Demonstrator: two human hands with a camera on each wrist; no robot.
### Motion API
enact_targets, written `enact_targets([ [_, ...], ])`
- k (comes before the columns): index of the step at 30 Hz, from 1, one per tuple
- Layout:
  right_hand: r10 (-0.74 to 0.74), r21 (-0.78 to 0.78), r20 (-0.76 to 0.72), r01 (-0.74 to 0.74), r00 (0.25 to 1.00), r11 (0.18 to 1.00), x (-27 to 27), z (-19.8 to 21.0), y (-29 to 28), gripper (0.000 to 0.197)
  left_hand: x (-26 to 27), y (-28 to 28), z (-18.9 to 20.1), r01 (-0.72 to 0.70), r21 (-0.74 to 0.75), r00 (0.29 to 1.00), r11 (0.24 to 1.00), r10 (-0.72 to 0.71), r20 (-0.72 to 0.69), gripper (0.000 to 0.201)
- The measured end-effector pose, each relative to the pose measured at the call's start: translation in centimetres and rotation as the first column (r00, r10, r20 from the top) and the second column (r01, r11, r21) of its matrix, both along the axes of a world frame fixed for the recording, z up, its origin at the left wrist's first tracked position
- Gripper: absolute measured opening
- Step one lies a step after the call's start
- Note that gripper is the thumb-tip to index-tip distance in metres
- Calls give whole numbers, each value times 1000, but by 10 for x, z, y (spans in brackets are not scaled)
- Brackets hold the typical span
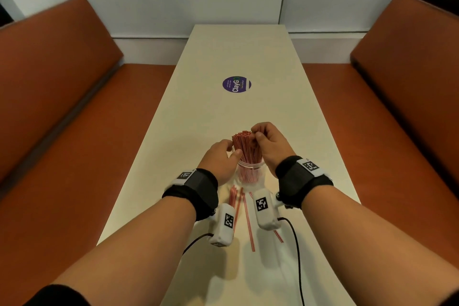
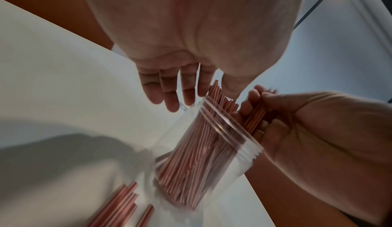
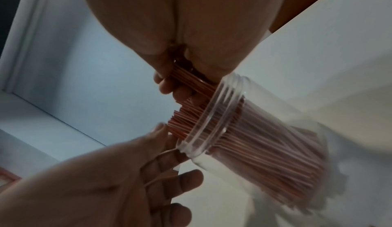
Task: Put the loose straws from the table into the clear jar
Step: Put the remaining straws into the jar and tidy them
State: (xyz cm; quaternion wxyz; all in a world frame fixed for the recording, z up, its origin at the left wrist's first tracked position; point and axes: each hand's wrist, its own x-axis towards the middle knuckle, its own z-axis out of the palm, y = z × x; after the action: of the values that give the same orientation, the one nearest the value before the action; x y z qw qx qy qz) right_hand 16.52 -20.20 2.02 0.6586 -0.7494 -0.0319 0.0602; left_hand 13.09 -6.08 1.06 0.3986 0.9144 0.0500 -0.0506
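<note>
A clear jar (image 1: 250,174) stands upright on the white table (image 1: 238,52), packed with red-and-white striped straws (image 1: 244,148) that stick out above its rim. My right hand (image 1: 269,144) grips a small bundle of straws (image 2: 257,113) at the top of the pack, their lower ends inside the jar's mouth (image 3: 214,113). On the jar's left, my left hand (image 1: 219,156) has its fingers (image 2: 169,94) straight beside the rim and its thumb against the standing straws. Several loose straws (image 1: 246,218) lie on the table in front of the jar, partly hidden under my wrists.
A round purple sticker (image 1: 236,84) lies on the table beyond the jar. Orange benches (image 1: 74,107) (image 1: 402,107) run along both long sides of the narrow table. A pale wall closes the far end. Black cables (image 1: 296,251) trail from the wrist cameras.
</note>
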Motion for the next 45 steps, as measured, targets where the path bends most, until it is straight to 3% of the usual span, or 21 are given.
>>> enact_targets([
  [4, -17, -12, 16, 17, 1000, 1000, -1, 0, 1, 26, 0, 1, -1, 19, 44, 1000, 999, -19, 11, 38],
  [6, -48, -10, 91, 49, 995, 999, -2, 7, 0, 20, -1, 1, 0, 26, 50, 1000, 998, -26, 3, 39],
  [10, -253, -39, 298, 276, 920, 960, -13, 26, -14, 10, -8, 8, 1, 1, 85, 1000, 996, 1, -16, 45],
  [12, -280, -135, 298, 331, 912, 934, -27, 24, -26, 12, -17, 16, -3, -53, 126, 998, 991, 57, -32, 42],
  [14, -194, -365, 201, 257, 960, 895, -45, 7, -35, 19, -30, 21, -12, -82, 191, 992, 978, 99, -84, 36],
  [17, 6, -746, -109, -86, 994, 660, -71, -29, -34, 47, -52, 19, -28, -59, 260, 969, 964, 118, -219, 31],
  [19, 47, -852, -230, -225, 972, 473, -84, -44, -24, 75, -63, 10, -36, -51, 273, 954, 961, 128, -270, 31],
  [21, 49, -901, -254, -255, 966, 350, -94, -51, -13, 89, -67, -1, -41, -9, 323, 951, 946, 108, -290, 37],
  [24, 54, -904, -239, -242, 970, 352, -95, -53, -12, 78, -68, -11, -42, 115, 454, 940, 884, 51, -338, 38],
  [29, 79, -910, -287, -297, 955, 287, -86, -44, -30, 28, -66, -8, -44, 141, 523, 928, 841, 72, -366, 23],
  [31, 67, -911, -317, -324, 946, 255, -85, -42, -32, 18, -68, -11, -42, 145, 541, 924, 829, 82, -373, 20],
  [38, 92, -883, -413, -423, 906, 201, -83, -38, -25, 22, -70, -20, -36, 224, 539, 899, 812, 41, -435, 27],
  [45, 192, -901, -404, -425, 894, 82, -85, -41, -18, 24, -67, -24, -35, 337, 594, 892, 730, -46, -450, 29],
])
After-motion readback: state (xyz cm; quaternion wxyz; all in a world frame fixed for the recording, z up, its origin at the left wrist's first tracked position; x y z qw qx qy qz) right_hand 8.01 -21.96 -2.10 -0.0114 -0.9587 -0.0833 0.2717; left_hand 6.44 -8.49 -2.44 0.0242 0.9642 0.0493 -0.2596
